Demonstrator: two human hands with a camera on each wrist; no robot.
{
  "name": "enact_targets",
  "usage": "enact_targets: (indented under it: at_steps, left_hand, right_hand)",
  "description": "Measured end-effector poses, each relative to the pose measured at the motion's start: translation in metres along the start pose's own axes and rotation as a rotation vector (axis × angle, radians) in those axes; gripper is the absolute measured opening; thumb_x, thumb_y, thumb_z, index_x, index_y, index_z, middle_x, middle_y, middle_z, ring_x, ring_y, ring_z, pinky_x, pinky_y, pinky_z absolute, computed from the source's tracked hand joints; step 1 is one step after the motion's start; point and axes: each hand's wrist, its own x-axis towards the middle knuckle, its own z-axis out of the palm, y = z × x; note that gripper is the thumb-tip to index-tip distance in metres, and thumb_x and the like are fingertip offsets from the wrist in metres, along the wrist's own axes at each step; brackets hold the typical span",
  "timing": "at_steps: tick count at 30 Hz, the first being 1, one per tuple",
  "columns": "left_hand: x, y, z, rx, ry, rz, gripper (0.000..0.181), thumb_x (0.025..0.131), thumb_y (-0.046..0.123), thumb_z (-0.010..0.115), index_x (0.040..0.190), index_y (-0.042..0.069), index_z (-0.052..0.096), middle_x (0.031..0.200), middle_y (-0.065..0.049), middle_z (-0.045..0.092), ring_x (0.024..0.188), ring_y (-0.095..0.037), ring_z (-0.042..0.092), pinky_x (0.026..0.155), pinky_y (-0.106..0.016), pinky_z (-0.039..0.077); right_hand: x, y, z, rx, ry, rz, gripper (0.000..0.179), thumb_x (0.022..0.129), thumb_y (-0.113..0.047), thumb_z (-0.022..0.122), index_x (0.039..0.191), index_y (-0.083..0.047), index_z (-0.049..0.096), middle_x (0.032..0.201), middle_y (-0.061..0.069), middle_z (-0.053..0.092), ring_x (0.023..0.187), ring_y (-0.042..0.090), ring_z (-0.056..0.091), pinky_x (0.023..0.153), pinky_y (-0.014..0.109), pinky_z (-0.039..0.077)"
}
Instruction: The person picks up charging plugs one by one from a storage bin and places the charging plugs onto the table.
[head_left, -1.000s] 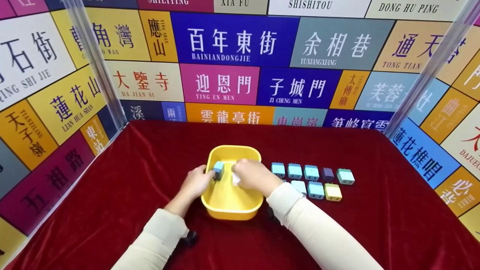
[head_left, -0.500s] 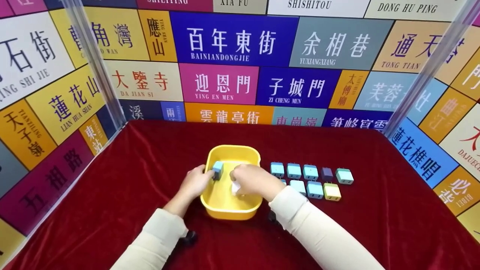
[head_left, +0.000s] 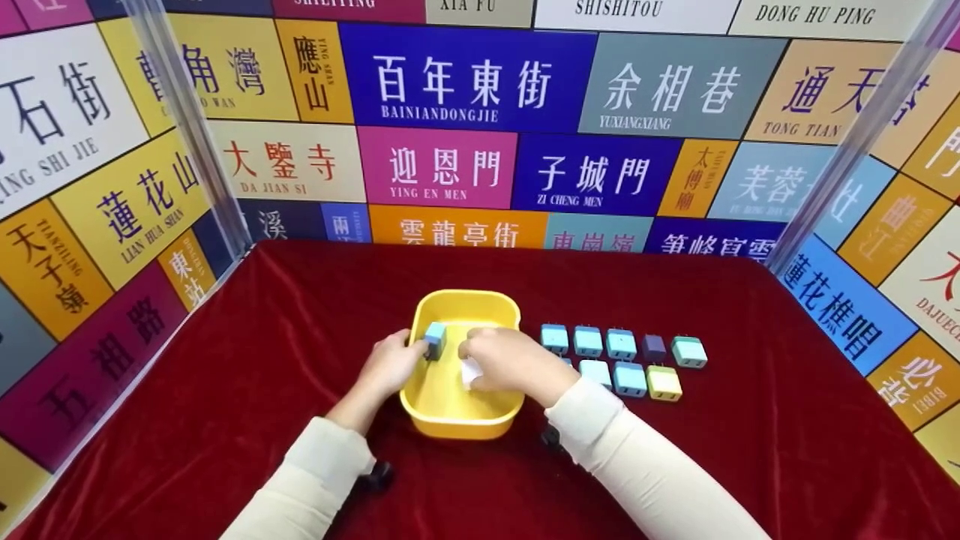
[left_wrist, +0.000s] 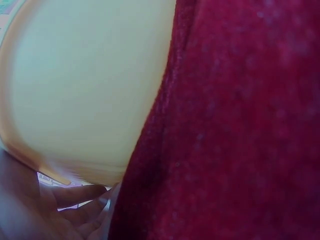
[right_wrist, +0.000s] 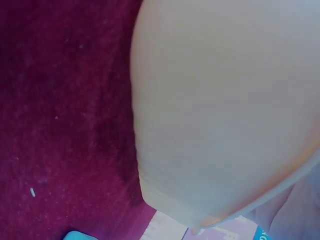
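Note:
A yellow plastic basin point(head_left: 461, 427) stands on the table in the head view. My left hand point(head_left: 394, 364) grips its left rim, thumb inside; the left wrist view shows fingers point(left_wrist: 82, 195) against the outside wall. Just beside that thumb, a blue plug charger point(head_left: 435, 337) leans on the basin's inner left side. My right hand point(head_left: 506, 360) reaches over the right rim and pinches a small white thing point(head_left: 469, 372) inside. The fingers cover most of it, so its kind cannot be told. In the right wrist view the basin wall hides much of that hand point(right_wrist: 297, 212).
Right of the basin lie two rows of plug chargers, mostly blue, including a dark purple one point(head_left: 654, 347), a green one point(head_left: 689, 352) and a yellow one point(head_left: 664, 383). Dark red cloth point(head_left: 315, 300) covers the table. Sign-printed panels point(head_left: 465, 82) enclose the back and sides.
My right hand has shifted slightly toward me inside the basin with the white thing between its fingers. The left hand and the blue charger in the basin have stayed in place.

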Motion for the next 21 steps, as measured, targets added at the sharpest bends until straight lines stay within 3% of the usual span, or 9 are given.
enact_targets:
  at_steps: [6, 9, 13, 21]
  left_hand:
    - [0.002, -0.005, -0.002, -0.023, -0.024, 0.020, 0.040, 0.102, 0.029, 0.056, 0.125, 0.000, 0.070, 0.118, -0.016, 0.071, 0.106, -0.028, 0.065, 0.096, -0.045, 0.053]
    - [0.020, -0.025, 0.007, -0.005, 0.002, 0.042, 0.039, 0.101, 0.033, 0.055, 0.121, 0.003, 0.072, 0.114, -0.013, 0.072, 0.100, -0.026, 0.065, 0.089, -0.041, 0.054]
    - [0.033, -0.037, 0.014, -0.007, 0.010, 0.032, 0.035, 0.102, 0.033, 0.054, 0.114, 0.006, 0.074, 0.107, -0.012, 0.072, 0.095, -0.026, 0.064, 0.085, -0.042, 0.054]
    - [0.009, -0.012, 0.002, 0.000, 0.001, 0.032, 0.038, 0.101, 0.027, 0.052, 0.119, 0.001, 0.072, 0.112, -0.015, 0.072, 0.101, -0.030, 0.064, 0.093, -0.045, 0.053]
  right_hand:
    - [-0.005, 0.002, -0.005, 0.019, 0.045, -0.009, 0.035, 0.090, -0.025, 0.087, 0.119, -0.007, 0.078, 0.108, 0.008, 0.070, 0.087, 0.022, 0.064, 0.085, 0.039, 0.059]
    - [-0.010, 0.004, -0.009, 0.037, 0.067, -0.014, 0.035, 0.090, -0.026, 0.087, 0.118, -0.006, 0.079, 0.106, 0.008, 0.069, 0.086, 0.021, 0.063, 0.083, 0.038, 0.059]
    - [-0.018, 0.008, -0.014, 0.069, 0.094, -0.026, 0.037, 0.090, -0.027, 0.087, 0.119, -0.006, 0.079, 0.107, 0.008, 0.070, 0.087, 0.022, 0.064, 0.083, 0.038, 0.059]
    - [-0.038, 0.020, -0.023, 0.060, 0.169, -0.033, 0.039, 0.091, -0.028, 0.086, 0.122, -0.006, 0.078, 0.110, 0.008, 0.069, 0.090, 0.023, 0.067, 0.083, 0.037, 0.060]
